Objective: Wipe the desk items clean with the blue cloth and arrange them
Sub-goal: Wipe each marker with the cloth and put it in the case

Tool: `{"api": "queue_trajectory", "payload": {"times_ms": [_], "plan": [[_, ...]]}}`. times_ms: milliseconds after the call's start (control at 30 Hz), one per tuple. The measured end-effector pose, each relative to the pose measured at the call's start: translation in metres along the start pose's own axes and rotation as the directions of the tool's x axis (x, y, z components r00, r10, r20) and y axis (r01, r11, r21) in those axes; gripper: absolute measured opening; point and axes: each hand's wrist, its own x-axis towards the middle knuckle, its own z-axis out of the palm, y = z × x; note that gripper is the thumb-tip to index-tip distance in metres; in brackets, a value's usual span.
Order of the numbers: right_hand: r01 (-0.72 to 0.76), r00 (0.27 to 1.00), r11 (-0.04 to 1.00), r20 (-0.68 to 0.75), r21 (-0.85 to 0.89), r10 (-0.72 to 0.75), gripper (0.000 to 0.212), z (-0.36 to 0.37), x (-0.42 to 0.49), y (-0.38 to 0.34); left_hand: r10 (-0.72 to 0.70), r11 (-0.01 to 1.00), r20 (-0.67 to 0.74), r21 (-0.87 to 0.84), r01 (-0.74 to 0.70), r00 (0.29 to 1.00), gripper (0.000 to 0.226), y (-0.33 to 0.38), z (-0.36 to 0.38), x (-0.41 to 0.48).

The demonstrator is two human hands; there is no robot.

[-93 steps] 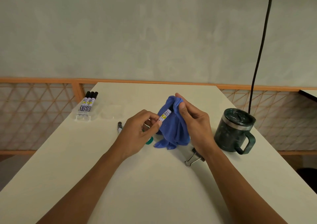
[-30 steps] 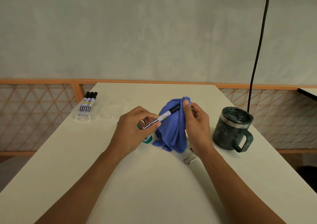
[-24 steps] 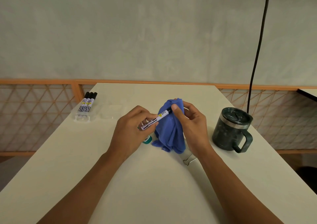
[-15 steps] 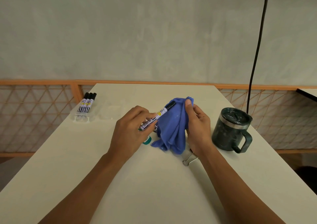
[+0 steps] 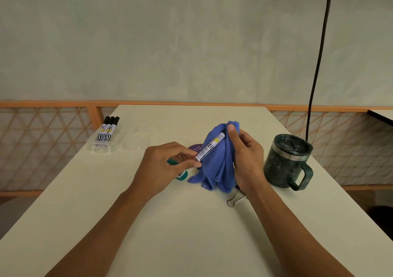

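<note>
The left hand (image 5: 165, 166) is pinching the rear end of the white black-capped marker (image 5: 209, 147). The right hand (image 5: 246, 153) is pressing the crumpled blue cloth (image 5: 217, 170) around its capped end, above the centre of the white desk (image 5: 191, 234). Wiping is apparently proceeding. The next move is calling for placement beside the markers in the clear plastic tray (image 5: 106, 147) at the far left corner.

A cream table (image 5: 191, 238) lies under the grip and runs away from it to a plain grey-green wall (image 5: 191, 43). Along the wall's foot, left and right of the grip, an orange rail (image 5: 46, 103) tops a lattice screen (image 5: 42, 149). A black cable (image 5: 318, 64) hangs down the wall, right of the grip.
</note>
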Motion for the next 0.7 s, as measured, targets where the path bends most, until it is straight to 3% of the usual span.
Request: {"api": "queue_trajectory", "payload": {"times_ms": [233,333,467,600,700], "plan": [[-0.002,0.999,0.999,-0.034,0.035,0.003,0.028,0.002,0.000,0.001,0.011,1.000,0.029,0.020,-0.012,1.000,0.023,-0.006,0.004,-0.001],[-0.036,0.999,0.996,0.009,0.077,0.036,0.036,0.003,-0.001,0.002,0.030,0.996,-0.023,0.087,-0.028,0.999,0.022,-0.012,0.006,-0.003],[-0.050,0.990,0.999,0.136,0.010,0.048,0.037,0.011,-0.012,0.010,0.035,0.993,-0.036,0.116,-0.031,0.999,0.018,-0.011,0.008,-0.002],[0.034,0.986,0.998,0.163,-0.061,-0.023,0.029,0.019,-0.018,0.013,0.032,0.985,0.035,0.170,-0.038,0.999,0.018,-0.008,0.007,-0.002],[0.145,0.979,0.981,0.162,-0.126,-0.124,0.020,0.015,-0.014,0.012,-0.080,0.989,-0.060,0.122,0.087,0.995,0.026,-0.007,-0.011,0.003]]}}
